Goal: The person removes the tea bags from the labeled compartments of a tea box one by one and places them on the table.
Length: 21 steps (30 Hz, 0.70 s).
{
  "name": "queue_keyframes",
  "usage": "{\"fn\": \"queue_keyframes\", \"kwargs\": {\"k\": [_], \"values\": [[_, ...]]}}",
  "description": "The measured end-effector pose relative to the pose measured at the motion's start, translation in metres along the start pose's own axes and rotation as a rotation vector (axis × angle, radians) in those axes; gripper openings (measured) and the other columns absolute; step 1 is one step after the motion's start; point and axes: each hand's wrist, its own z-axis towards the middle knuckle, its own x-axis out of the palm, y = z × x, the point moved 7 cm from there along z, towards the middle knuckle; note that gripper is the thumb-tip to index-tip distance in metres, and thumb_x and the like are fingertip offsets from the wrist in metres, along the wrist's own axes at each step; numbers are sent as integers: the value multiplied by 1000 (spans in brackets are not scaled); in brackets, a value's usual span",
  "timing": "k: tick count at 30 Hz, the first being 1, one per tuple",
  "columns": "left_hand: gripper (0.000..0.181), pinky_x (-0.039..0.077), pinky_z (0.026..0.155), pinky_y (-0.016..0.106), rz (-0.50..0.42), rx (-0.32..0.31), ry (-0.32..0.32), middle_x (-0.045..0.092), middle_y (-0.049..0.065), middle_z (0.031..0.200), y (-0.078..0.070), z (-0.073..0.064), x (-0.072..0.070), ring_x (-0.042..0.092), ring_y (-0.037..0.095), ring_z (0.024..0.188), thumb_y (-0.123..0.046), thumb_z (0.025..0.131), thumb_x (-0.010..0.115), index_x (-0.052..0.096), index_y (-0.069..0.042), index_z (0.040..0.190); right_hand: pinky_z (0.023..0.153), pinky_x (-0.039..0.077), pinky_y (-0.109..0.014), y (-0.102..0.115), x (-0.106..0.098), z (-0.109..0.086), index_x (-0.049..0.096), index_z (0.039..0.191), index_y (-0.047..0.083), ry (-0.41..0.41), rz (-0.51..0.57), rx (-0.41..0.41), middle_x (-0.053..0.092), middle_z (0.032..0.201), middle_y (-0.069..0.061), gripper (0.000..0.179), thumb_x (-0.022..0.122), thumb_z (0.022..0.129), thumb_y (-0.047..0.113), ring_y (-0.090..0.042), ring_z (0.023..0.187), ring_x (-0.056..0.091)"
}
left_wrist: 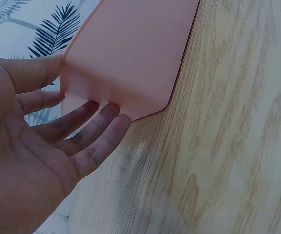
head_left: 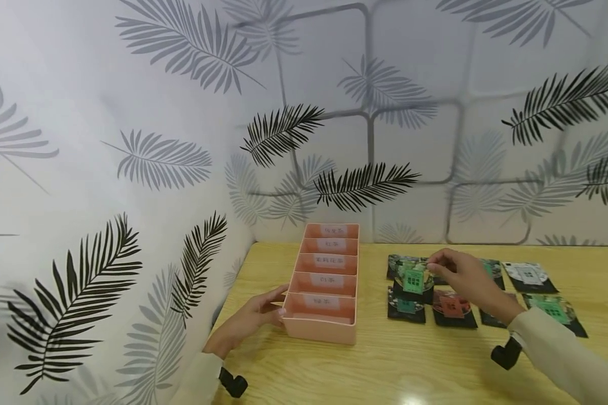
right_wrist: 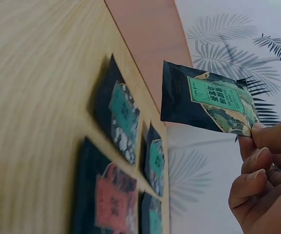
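Observation:
A pink box [head_left: 321, 332] with several labelled compartments stands on the table, left of the middle. My left hand [head_left: 255, 315] is at its near left corner; in the left wrist view the straight fingers [left_wrist: 94, 146] touch the box's wall, with the thumb up by its edge. Between thumb and forefinger my right hand [head_left: 463, 275] pinches a dark tea sachet [right_wrist: 209, 97] with a green label, by one corner. It is raised above other sachets lying in rows, among them a red-labelled sachet [head_left: 453, 308] and a teal-labelled sachet [head_left: 406, 306].
At the right end of the rows lie a white-labelled sachet [head_left: 529, 277] and a green-labelled sachet [head_left: 554, 310]. The wood-grain table [head_left: 385, 365] meets a leaf-patterned wall covering [head_left: 304, 140] at the back and left.

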Motion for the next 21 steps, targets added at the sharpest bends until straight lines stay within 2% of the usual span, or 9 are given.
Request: {"fn": "queue_keyframes", "kwargs": {"k": [7,11,15,18,21], "values": [[60,47,92,54,-2,3,9,41,17,143,0,1,0,50,33,121,-16,100,52,24,-17,153,62,54,-35,-24,-7,-33,60,108,15,55,74,103,63,89,-4,29,53,97,41,-23,74,63],[60,45,92,57,-1,-6,18,41,17,143,0,1,0,51,33,119,-16,101,50,23,-18,153,59,50,-32,-33,-14,-49,62,106,16,54,42,134,63,85,-2,29,53,97,42,-22,73,62],[59,44,93,58,-5,-11,23,41,18,142,0,2,1,50,35,120,-15,101,49,23,-18,153,61,50,-29,-41,-22,-67,63,107,16,58,15,175,64,96,-1,33,52,96,44,-17,82,63],[59,44,93,59,-10,-11,23,41,18,142,0,2,1,49,35,121,-15,101,49,23,-17,153,66,52,-31,-49,-26,-80,62,110,14,72,44,207,63,109,-6,35,51,97,44,-14,89,62],[59,44,92,58,-14,-7,27,41,19,142,0,2,1,49,36,120,-15,101,50,24,-18,153,69,54,-31,-56,-31,-93,62,111,12,79,55,245,61,115,-9,37,50,97,45,-9,91,62]]}}
